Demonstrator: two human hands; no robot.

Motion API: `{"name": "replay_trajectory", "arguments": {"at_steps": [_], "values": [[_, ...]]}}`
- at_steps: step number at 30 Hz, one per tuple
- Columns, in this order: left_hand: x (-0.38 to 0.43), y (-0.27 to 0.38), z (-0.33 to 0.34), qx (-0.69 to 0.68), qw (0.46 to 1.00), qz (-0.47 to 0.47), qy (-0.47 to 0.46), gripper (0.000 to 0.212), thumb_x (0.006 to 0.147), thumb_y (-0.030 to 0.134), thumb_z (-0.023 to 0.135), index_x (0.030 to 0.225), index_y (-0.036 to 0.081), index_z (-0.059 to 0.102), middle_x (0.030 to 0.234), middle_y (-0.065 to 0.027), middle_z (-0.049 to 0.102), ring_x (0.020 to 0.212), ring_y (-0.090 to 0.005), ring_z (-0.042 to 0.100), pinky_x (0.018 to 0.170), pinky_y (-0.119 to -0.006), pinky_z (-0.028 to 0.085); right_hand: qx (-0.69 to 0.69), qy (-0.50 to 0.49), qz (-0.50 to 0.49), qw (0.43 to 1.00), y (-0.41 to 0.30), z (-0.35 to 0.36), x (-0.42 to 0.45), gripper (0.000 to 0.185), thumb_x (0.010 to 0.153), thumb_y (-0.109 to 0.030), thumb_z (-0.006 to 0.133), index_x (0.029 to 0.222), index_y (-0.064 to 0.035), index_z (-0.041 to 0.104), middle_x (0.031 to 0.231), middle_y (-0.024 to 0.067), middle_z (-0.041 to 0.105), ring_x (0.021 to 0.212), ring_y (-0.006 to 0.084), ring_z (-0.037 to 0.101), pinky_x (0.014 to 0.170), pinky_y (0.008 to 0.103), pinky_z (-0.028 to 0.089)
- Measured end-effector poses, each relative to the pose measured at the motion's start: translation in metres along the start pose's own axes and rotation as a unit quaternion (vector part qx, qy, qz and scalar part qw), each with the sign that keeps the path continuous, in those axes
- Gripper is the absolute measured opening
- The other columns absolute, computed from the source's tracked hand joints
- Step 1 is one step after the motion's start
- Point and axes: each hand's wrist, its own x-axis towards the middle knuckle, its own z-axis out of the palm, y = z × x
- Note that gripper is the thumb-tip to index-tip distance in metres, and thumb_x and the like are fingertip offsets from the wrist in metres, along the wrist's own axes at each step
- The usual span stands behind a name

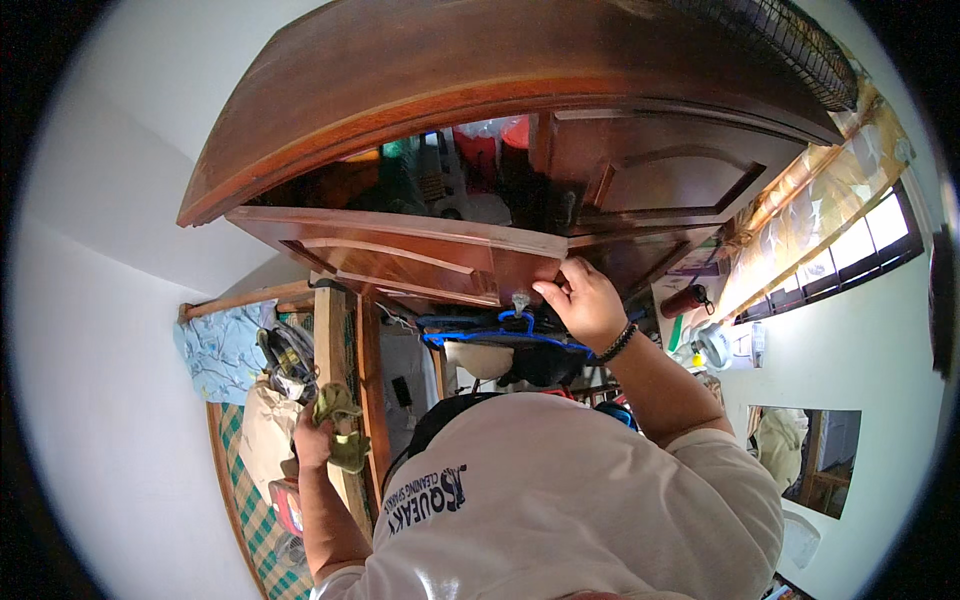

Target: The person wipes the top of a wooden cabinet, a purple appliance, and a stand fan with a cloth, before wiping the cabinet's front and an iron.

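Observation:
My right hand [589, 300] grips the free edge of a brown wooden cabinet door [405, 251], which stands partly open. Just below the fingers, a blue plastic hanger [517, 335] hangs from the door's knob [520, 301]. Behind the door, the dark inside of the wooden cabinet [480, 60] shows red containers [480, 150] and other items that are hard to make out. Down at my left side, my left hand [313, 439] holds a crumpled olive-green cloth [341, 427].
Left of me stands a wooden frame [330, 352] with a light-blue patterned cloth [225, 352], a brown paper bag [266, 427] and a green checked surface [262, 540]. On the right are a curtained window [847, 240], a dark red tumbler [684, 300] and a wall mirror [825, 457]. A wire basket [795, 45] sits atop the cabinet.

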Motion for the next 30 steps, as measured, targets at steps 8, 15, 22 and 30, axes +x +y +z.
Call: {"name": "replay_trajectory", "arguments": {"at_steps": [8, 15, 22, 30], "values": [[0.019, 0.119, 0.016, 0.146, 0.951, 0.263, -0.064, 0.038, 0.075, 0.011, 0.055, 0.111, 0.001, 0.05, 0.104, -0.0221, 0.052, 0.096, -0.0361, 0.051, 0.083, -0.037, 0.041, -0.095, -0.342, 0.071, 0.932, -0.014, 0.008, -0.037, 0.036, 0.081, -0.034, 0.051, 0.093, -0.0009, 0.058, 0.085, 0.0182, 0.059, 0.082, 0.0339, 0.057, 0.074, 0.0409, 0.045], [0.015, 0.179, 0.037, 0.022, 0.907, 0.404, -0.116, 0.037, 0.082, 0.017, 0.055, 0.116, 0.003, 0.048, 0.117, -0.0203, 0.046, 0.109, -0.0339, 0.046, 0.092, -0.036, 0.037, 0.169, -0.425, 0.012, 0.889, -0.088, 0.063, 0.004, 0.032, 0.084, -0.025, 0.054, 0.105, -0.0019, 0.053, 0.09, 0.0093, 0.06, 0.082, 0.0192, 0.057, 0.072, 0.0319, 0.046], [0.024, 0.145, 0.039, -0.126, 0.904, 0.34, -0.228, 0.044, 0.09, 0.032, 0.041, 0.119, 0.0, 0.046, 0.129, -0.0163, 0.04, 0.124, -0.0286, 0.03, 0.101, -0.037, 0.025, 0.374, -0.424, 0.142, 0.812, -0.133, 0.135, 0.028, 0.028, 0.086, -0.019, 0.048, 0.11, -0.0058, 0.051, 0.098, 0.0037, 0.057, 0.087, 0.0115, 0.054, 0.07, 0.027, 0.046], [0.017, 0.068, -0.016, -0.096, 0.985, 0.14, -0.016, 0.042, 0.091, 0.032, 0.039, 0.118, 0.0, 0.048, 0.127, -0.014, 0.043, 0.126, -0.0265, 0.027, 0.102, -0.033, 0.022, 0.15, -0.36, -0.067, 0.918, -0.113, 0.143, 0.068, 0.02, 0.08, -0.019, 0.05, 0.085, -0.0009, 0.057, 0.084, 0.0075, 0.059, 0.077, 0.018, 0.057, 0.068, 0.0289, 0.046]]}}
